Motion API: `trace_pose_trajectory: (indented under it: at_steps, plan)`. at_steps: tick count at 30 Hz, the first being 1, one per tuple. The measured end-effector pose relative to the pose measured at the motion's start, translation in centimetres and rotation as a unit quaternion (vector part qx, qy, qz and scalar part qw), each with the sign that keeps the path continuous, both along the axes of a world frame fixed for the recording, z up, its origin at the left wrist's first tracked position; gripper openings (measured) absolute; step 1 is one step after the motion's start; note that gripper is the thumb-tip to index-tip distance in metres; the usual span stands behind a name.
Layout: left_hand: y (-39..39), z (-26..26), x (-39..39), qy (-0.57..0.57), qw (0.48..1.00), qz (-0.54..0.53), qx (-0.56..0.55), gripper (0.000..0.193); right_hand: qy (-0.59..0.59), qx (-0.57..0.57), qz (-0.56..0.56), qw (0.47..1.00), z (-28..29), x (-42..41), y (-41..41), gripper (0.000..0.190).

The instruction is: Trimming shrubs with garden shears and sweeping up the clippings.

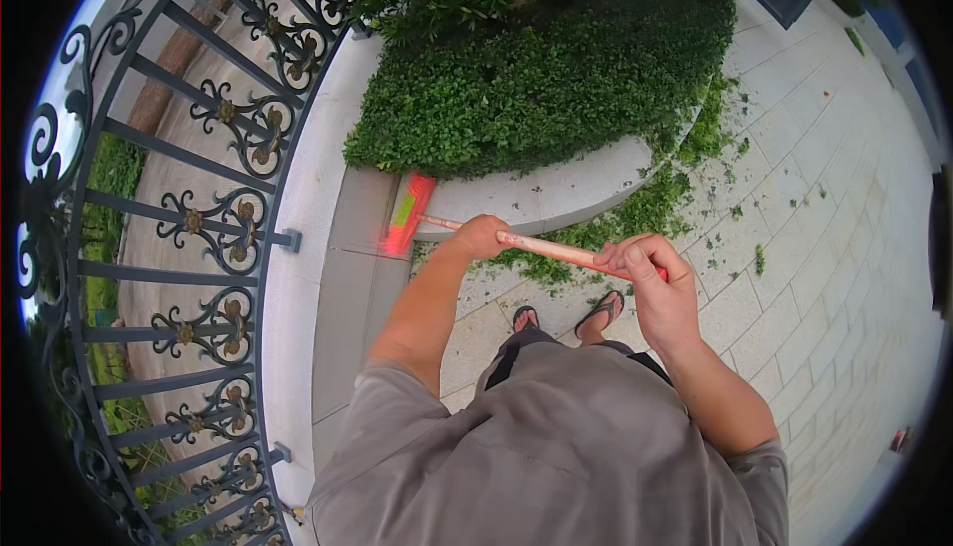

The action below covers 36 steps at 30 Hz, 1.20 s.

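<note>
A broom with a bright red and yellow-green bristle head (409, 215) is raised in front of me, its head toward the wall on the left. My left hand (482, 237) grips the worn handle (551, 248) nearer the head. Close to the handle's red end, my right hand (659, 278) has its fingers around the shaft, thumb up. Leaf clippings (655, 203) lie in a band on the paving along the curved stone planter edge (536, 196). The broom head overlaps the planter's left corner in view; I cannot tell whether it touches.
A trimmed green hedge (536, 99) fills the planter. Along the left runs a dark wrought-iron fence (253, 241) on a pale stone wall (294, 308). Stone paving (804, 263) with scattered leaves stretches right. My sandalled feet (601, 311) stand just below the clippings.
</note>
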<state>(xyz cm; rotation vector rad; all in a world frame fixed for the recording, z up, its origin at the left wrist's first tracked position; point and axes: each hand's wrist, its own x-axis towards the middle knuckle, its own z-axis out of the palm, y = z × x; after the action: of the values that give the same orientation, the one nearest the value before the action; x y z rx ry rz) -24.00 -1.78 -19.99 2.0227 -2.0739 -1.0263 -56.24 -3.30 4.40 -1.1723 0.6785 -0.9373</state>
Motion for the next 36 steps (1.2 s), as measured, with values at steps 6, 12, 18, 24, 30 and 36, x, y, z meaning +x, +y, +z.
trace_pose_trajectory:
  at_steps: [6, 12, 18, 24, 30, 36]
  plan:
    - [-5.7, 6.6, -17.4, 0.201, 0.971, -0.107, -0.069, 0.012, 0.066, -0.226, -0.062, 0.970, 9.9, -10.2, 1.7, 0.043]
    - [-5.4, 14.2, -27.3, 0.254, 0.949, -0.155, -0.106, 0.012, 0.007, -0.392, -0.031, 0.919, 17.6, -17.5, 1.2, 0.046]
    - [2.4, 13.3, -18.9, 0.220, 0.954, 0.004, -0.201, 0.028, -0.140, -0.187, 0.186, 0.954, 11.8, -16.6, -2.4, 0.034]
    - [2.8, 4.1, -8.0, -0.047, 0.962, 0.195, -0.184, 0.023, -0.038, -0.095, 0.200, 0.975, -2.8, -8.4, -5.8, 0.024]
    - [-6.1, -0.9, -15.1, -0.027, 0.974, 0.206, -0.090, 0.009, 0.058, -0.101, 0.137, 0.984, -3.2, -13.2, -8.7, 0.025]
    - [-20.4, 5.7, -37.3, 0.057, 0.990, 0.082, -0.099, 0.012, 0.119, -0.166, -0.014, 0.979, 5.9, -29.6, -14.8, 0.032]
